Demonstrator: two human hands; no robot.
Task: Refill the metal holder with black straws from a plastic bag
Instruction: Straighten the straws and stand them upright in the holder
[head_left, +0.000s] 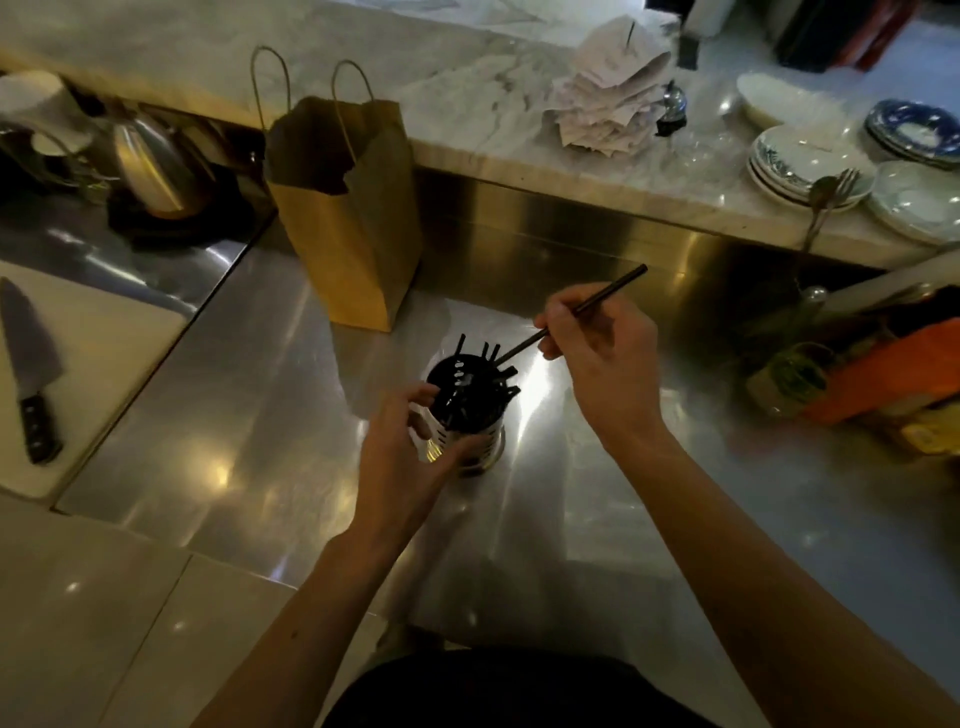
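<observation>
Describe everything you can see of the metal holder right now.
The metal holder is a shiny cylinder with a perforated wall and dark inside, standing upright on the steel counter, apart from the brown paper bag behind it. The left hand grips its near side. Several black straws lean inside, tips above the rim. A straw pinched in the right hand angles toward its rim.

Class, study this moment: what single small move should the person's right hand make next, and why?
Probably slide the thin black straw down into the perforated cylindrical metal holder, then let go. The right hand pinches it tilted, with its lower tip at the rim, while the left hand grips the holder on the steel counter.
</observation>
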